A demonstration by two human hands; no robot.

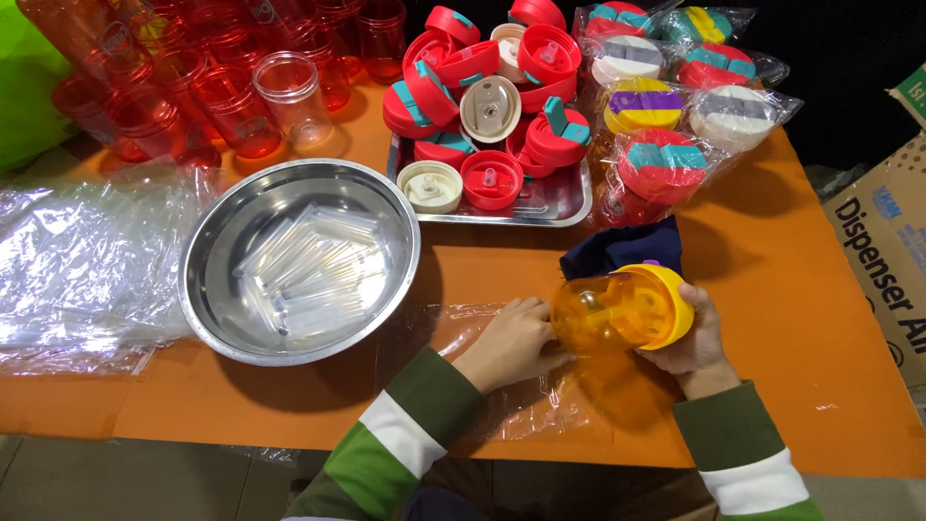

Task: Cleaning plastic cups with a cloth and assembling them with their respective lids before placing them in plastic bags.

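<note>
My left hand (509, 342) grips the bottom end of a clear yellow plastic cup (590, 315) that lies on its side over the orange table (801, 318). My right hand (696, 338) holds the cup's yellow lid (664, 304) at the other end. A clear plastic bag (540, 400) lies flat under the cup and my left hand. A dark blue cloth (617, 249) sits just behind the cup.
A steel bowl (217, 236) with several clear straws stands at left. A steel tray (559, 198) holds red and cream lids. Bagged lidded cups (661, 159) lie behind right, red cups (217, 92) far left, plastic sheeting (77, 265) at left, a cardboard box (883, 241) at right.
</note>
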